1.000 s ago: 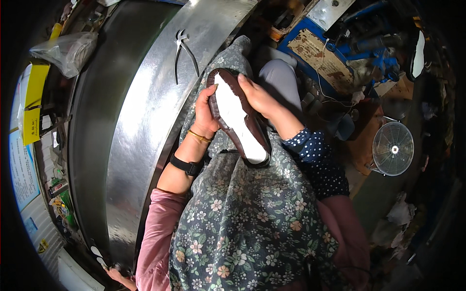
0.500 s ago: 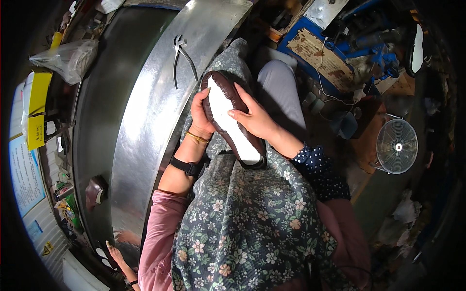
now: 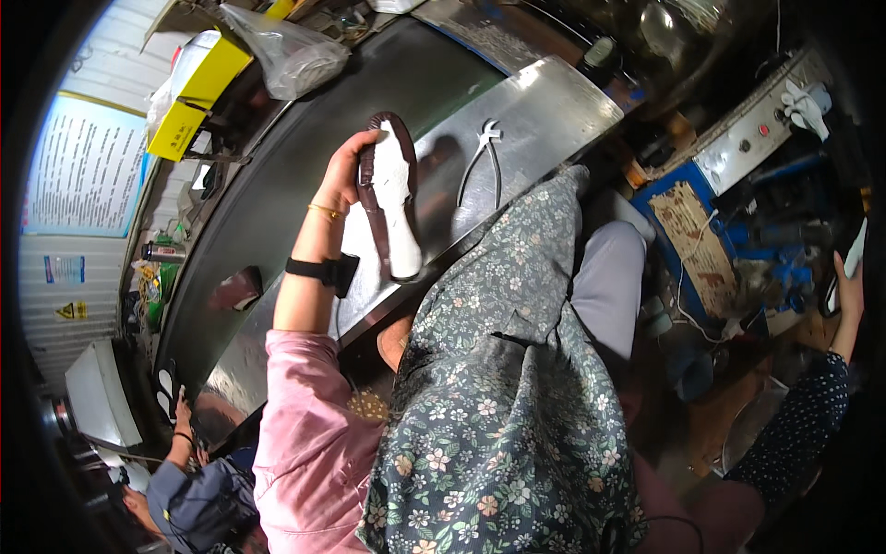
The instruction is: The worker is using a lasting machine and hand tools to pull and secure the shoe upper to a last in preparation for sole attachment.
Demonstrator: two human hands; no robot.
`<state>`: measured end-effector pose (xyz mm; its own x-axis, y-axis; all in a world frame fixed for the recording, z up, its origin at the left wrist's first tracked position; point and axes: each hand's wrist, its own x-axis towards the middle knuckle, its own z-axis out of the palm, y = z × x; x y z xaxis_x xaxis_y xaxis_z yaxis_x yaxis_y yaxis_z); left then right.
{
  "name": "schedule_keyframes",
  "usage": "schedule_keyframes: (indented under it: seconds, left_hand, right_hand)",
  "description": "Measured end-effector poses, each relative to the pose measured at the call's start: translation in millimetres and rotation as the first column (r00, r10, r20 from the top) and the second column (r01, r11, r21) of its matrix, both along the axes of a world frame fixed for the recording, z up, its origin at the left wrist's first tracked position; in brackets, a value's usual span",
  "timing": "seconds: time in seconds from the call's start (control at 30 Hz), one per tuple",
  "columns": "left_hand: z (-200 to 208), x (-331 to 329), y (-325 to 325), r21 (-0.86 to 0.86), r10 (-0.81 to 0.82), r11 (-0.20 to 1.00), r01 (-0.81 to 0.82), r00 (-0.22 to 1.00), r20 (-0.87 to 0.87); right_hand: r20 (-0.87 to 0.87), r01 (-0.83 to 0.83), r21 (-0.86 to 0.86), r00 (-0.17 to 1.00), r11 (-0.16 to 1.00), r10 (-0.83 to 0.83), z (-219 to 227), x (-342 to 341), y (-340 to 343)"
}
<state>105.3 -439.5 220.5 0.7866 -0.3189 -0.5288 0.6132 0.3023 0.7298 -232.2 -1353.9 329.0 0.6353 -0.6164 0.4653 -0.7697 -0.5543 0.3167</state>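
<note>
My left hand [image 3: 345, 168] grips a dark brown leather shoe upper [image 3: 367, 171], its white insole side facing up, over the metal-topped bench. The fingers close around the side near the toe, and the heel end points toward me. Far off to the right, my right hand [image 3: 851, 294] is closed on another dark shoe upper [image 3: 832, 300] with a white underside, partly cut off by the dark rim of the picture. Lasting pincers [image 3: 489, 152] lie on the shiny metal plate [image 3: 544, 102], to the right of the first shoe upper, with their handles toward me.
A dark conveyor belt [image 3: 305, 152] runs behind the plate, carrying another brown shoe upper [image 3: 237, 289]. A co-worker [image 3: 198, 499] reaches to the belt at lower left. A blue machine [image 3: 688, 231] stands right. Yellow box [image 3: 185, 129] and plastic bag [image 3: 286, 55] sit beyond the belt.
My right hand has let go of the brown shoe upper and swung far right to another one. My left hand has carried the first from my lap to over the bench. The view has turned.
</note>
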Motion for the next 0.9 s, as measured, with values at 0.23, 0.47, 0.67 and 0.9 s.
schedule_keyframes:
  seconds: [0.23,0.47,0.67,0.9]
  left_hand:
    - [-27.2,-51.9,-22.3,0.977,-0.553,-0.017,-0.211,0.816,0.167]
    - [-104.0,-168.3,-80.4,0.9,-0.863,0.146,-0.41,0.392,0.319]
    - [-91.3,-179.1,-72.2,0.789,-0.575,0.514,-0.336,0.548,0.607]
    - [-29.7,-184.4,-147.1,0.552,-0.612,0.786,0.279,0.481,0.629]
  right_hand:
    - [0.341,0.081,0.228,0.927,0.97,-0.158,-29.1,33.7,66.6]
    - [0.549,-0.108,0.226,0.835,0.968,-0.035,-18.6,26.9,87.1]
    - [0.597,-0.137,0.278,0.8,0.951,-0.059,-5.8,9.3,89.9]
    - [0.903,-0.707,0.351,0.428,0.614,-0.023,-63.5,-49.9,256.7]
